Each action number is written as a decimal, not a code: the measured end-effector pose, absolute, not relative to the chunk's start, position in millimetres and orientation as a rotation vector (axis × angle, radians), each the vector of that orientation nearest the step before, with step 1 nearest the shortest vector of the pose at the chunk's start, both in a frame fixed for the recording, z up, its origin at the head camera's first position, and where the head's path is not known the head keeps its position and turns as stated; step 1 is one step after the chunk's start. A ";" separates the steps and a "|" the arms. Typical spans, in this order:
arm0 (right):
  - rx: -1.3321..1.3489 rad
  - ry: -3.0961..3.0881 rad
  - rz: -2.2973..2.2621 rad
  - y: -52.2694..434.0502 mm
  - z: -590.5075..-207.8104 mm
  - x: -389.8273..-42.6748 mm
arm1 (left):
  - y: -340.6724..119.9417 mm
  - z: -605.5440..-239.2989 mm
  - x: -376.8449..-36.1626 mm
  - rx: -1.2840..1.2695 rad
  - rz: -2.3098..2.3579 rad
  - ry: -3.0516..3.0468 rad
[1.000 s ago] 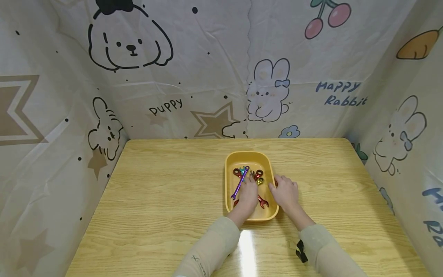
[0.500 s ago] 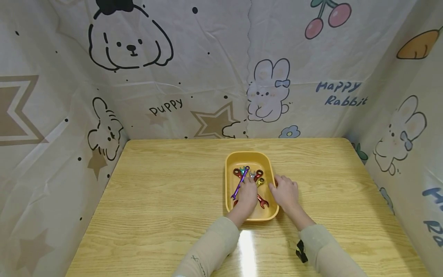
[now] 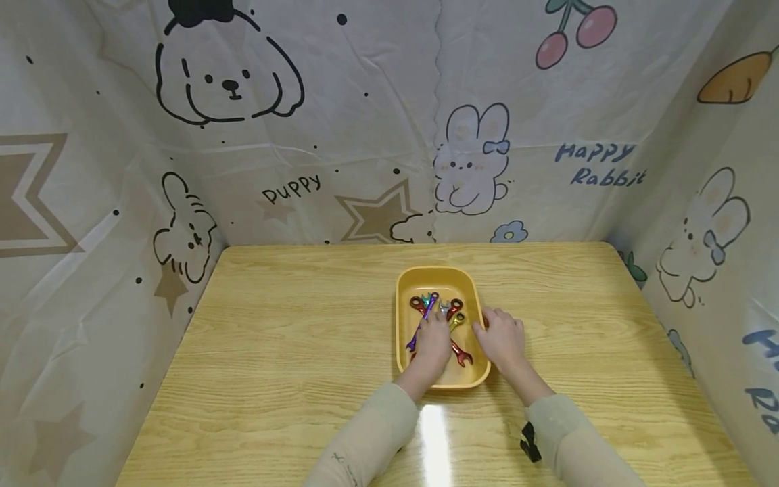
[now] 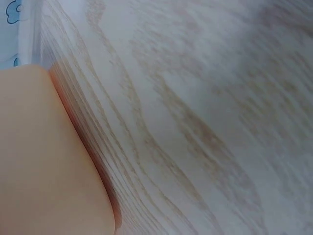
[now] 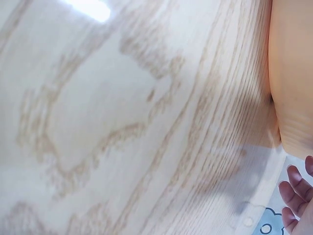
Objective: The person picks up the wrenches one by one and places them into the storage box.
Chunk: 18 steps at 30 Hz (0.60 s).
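Right now the purple wrench lies in the yellow tray, its long axis slanting from near-left to far-right. The left hand covers its lower end; whether the fingers pinch it I cannot tell. The right hand rests, fingers relaxed, on the tray's right rim.

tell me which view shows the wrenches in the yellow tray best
The head view: the coloured wrenches lie crossed in the yellow tray, partly under the left hand. Both wrist views show only the tray's outer wall and the wooden table, no wrenches.
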State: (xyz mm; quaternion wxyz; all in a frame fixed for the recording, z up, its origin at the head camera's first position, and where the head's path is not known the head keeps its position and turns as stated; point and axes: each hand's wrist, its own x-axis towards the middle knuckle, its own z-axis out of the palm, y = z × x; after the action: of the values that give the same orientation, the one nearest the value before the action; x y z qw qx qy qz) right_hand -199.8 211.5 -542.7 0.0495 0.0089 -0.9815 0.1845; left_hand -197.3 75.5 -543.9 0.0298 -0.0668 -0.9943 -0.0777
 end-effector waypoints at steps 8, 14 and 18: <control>0.029 -2.996 0.564 211.3 -540.8 -198.5 | 66.2 -539.9 -195.4 -0.263 -0.307 -2.992; 0.029 -2.986 0.551 211.1 -540.3 -199.1 | 54.7 -536.9 -188.9 -0.406 -0.330 -2.889; 0.040 -2.967 0.553 211.0 -541.2 -200.1 | 43.8 -533.1 -183.3 -0.482 -0.384 -2.793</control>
State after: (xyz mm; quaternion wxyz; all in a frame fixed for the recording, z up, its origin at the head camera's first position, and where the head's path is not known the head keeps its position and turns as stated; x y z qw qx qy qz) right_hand -200.1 211.0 -541.2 0.0616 0.0131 -0.9811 0.1828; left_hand -183.3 43.8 -533.1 0.1403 -0.1670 -0.9668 -0.1328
